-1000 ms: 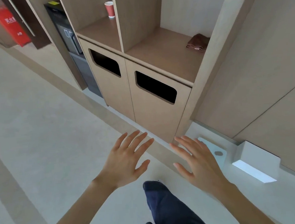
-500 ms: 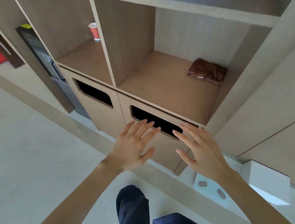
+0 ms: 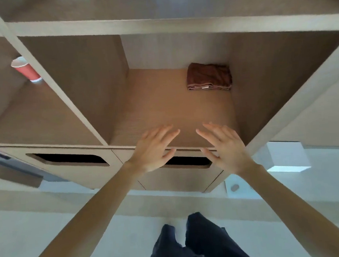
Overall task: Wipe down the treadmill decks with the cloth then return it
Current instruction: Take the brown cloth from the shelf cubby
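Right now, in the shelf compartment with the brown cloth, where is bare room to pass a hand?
The shelf floor is bare from its front edge to the brown cloth, and left of the cloth to the divider. Only the back right corner, where the cloth lies, is taken.

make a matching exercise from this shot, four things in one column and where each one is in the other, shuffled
Things
1. brown cloth
2. red cup
3. left hand
4. white box

Places
A. on the floor, far right of the view
B. back right corner of the right-hand cubby
C. inside the left-hand cubby
D. fingers spread, at the front edge of the right-hand cubby

Pairs: 1-B, 2-C, 3-D, 4-A
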A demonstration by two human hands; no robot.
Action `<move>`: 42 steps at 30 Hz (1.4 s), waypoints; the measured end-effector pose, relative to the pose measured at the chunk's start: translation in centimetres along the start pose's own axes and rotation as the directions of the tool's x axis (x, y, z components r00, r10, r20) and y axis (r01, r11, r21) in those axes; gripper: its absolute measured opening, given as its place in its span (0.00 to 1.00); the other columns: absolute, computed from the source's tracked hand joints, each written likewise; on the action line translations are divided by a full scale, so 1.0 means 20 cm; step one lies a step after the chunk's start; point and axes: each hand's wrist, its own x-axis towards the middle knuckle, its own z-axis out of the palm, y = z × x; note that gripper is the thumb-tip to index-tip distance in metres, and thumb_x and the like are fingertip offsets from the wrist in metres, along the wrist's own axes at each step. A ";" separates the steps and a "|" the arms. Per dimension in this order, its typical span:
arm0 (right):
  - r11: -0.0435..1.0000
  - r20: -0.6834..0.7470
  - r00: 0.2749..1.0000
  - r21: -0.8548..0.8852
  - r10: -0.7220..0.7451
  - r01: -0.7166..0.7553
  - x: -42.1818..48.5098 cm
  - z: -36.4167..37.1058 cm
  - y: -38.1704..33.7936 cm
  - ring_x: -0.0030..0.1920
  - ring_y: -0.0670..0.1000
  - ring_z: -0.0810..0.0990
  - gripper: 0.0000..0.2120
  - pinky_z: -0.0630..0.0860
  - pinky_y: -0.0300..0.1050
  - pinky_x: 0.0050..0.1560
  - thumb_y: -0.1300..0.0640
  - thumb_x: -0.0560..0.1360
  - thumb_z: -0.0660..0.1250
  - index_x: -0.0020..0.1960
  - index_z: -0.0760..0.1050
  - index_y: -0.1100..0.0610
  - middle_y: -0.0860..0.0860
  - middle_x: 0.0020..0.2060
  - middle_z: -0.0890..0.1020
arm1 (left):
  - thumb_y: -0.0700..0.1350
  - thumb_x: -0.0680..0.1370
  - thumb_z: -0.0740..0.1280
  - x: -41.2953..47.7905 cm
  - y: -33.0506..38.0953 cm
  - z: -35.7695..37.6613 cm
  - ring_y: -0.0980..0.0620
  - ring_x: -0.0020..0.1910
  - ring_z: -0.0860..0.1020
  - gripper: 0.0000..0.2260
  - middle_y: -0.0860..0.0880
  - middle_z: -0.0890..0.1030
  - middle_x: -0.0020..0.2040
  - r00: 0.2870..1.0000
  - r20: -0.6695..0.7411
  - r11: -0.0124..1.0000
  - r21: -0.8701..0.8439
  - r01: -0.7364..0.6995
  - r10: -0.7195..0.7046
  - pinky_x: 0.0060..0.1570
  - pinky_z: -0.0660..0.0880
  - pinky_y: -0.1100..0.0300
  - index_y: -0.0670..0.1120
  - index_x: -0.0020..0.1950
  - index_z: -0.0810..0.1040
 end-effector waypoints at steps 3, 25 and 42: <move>0.997 0.068 0.995 -0.024 0.077 -0.075 0.12 0.08 0.08 0.69 0.57 0.69 0.24 0.68 0.61 0.64 0.50 0.75 0.67 0.70 0.70 0.53 0.55 0.69 0.71 | 0.56 0.80 0.55 0.13 -0.10 0.11 0.46 0.71 0.64 0.24 0.49 0.63 0.74 0.999 0.036 1.000 -0.012 0.001 0.000 0.67 0.62 0.48 0.52 0.75 0.61; 0.873 0.416 0.771 -0.150 0.481 -0.464 0.97 0.45 0.87 0.76 0.52 0.47 0.37 0.41 0.62 0.72 0.36 0.76 0.57 0.78 0.46 0.48 0.45 0.77 0.50 | 0.61 0.79 0.45 0.52 -0.27 0.47 0.52 0.76 0.49 0.26 0.54 0.54 0.77 1.000 0.032 1.000 0.029 0.001 -0.002 0.74 0.44 0.46 0.56 0.76 0.54; 0.924 0.239 0.893 -0.061 0.380 -0.377 0.15 0.36 0.28 0.74 0.53 0.57 0.30 0.44 0.59 0.73 0.36 0.76 0.53 0.74 0.62 0.48 0.45 0.72 0.64 | 0.60 0.80 0.45 0.32 -0.32 0.48 0.53 0.76 0.48 0.25 0.53 0.54 0.77 1.000 -0.012 1.000 -0.008 0.019 -0.019 0.74 0.47 0.47 0.54 0.76 0.57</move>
